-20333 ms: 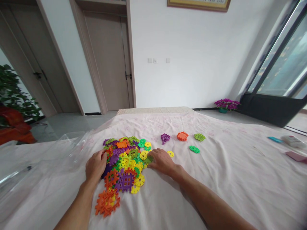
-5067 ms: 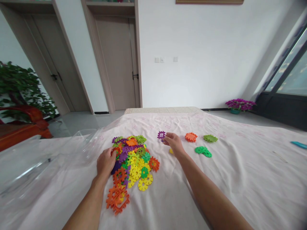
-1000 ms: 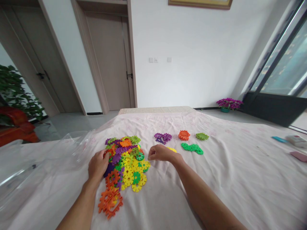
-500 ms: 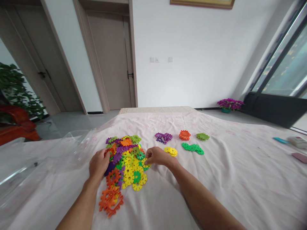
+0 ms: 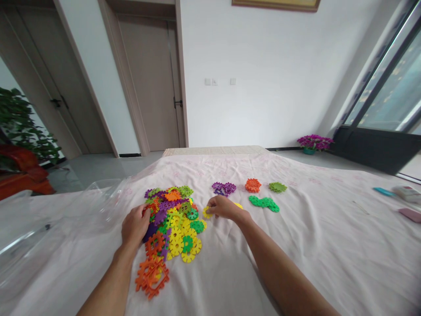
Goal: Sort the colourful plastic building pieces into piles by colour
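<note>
A mixed pile of plastic interlocking pieces [image 5: 173, 217] in yellow, orange, purple and green lies on the pale pink sheet [image 5: 296, 245]. My left hand [image 5: 134, 226] rests curled on the pile's left edge. My right hand [image 5: 223, 207] is closed in a pinch on a yellow round piece [image 5: 207, 213] just right of the pile. Sorted groups lie beyond: purple pieces [image 5: 223, 188], orange pieces [image 5: 252, 185], light green pieces [image 5: 277, 187], dark green pieces [image 5: 264, 203]. A bit of the yellow group [image 5: 237, 205] shows behind my right hand.
A clear plastic bag [image 5: 59, 219] lies at the left of the sheet. Small items, a teal one [image 5: 381, 192] and a pink one [image 5: 409, 214], sit at the far right. Doors, a potted plant [image 5: 23, 127] and a window surround the surface.
My right hand has lifted a yellow piece off the pile's right edge and moved it up and right toward the yellow group. The left hand has stayed on the pile.
</note>
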The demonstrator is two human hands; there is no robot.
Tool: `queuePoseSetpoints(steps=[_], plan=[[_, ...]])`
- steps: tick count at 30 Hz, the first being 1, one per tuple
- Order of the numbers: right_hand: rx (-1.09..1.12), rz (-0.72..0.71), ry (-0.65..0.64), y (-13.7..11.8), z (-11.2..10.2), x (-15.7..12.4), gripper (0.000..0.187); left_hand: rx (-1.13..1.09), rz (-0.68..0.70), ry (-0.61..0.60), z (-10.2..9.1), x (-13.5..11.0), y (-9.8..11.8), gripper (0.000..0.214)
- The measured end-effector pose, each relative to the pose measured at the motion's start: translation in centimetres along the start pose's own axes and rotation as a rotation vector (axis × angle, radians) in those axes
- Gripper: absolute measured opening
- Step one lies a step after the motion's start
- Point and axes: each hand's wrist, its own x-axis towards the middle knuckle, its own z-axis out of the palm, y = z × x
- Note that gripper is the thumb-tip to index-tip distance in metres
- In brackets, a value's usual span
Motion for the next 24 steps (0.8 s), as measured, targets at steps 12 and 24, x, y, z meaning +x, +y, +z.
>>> queuePoseSetpoints(steps=[12,24], plan=[[-0.558,0.250,0.313,0.5,-5.6,-2.4,0.020,0.004,0.000,-0.006,0.0,0.0,0.1,0.047],[-0.316,-0.158,-0.067,-2.6,2.2,-0.5,0.042,-0.004,-0.012,0.000,0.0,0.0,0.1,0.046]])
